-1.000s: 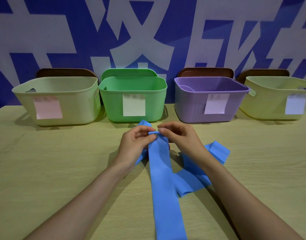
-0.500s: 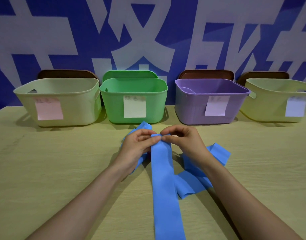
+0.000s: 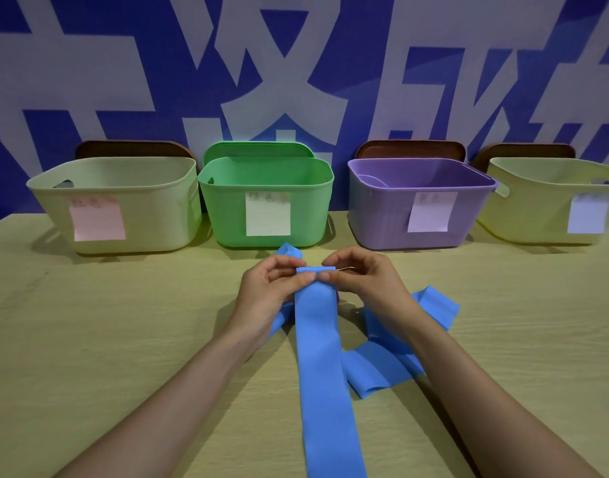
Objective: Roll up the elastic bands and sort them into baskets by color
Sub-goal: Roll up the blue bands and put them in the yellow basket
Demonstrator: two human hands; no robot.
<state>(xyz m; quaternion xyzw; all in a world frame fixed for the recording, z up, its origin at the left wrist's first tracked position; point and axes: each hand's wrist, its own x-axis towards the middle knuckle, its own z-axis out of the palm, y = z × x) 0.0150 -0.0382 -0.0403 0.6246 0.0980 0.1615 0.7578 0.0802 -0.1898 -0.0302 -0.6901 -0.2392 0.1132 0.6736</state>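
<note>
Rolling's just starting: left hand (image 3: 268,288) and right hand (image 3: 361,281) both pinch the far end of the blue band (image 3: 318,357) lying on the table (image 3: 89,339), next probably tight, even turns toward me.

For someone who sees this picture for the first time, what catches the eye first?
The bright blue elastic band stands out first: it runs down the middle of the wooden table, and the left hand and the right hand pinch its rolled far end. Behind stand four labelled baskets in a row: a cream basket, a green basket, a purple basket and a pale yellow basket.
</note>
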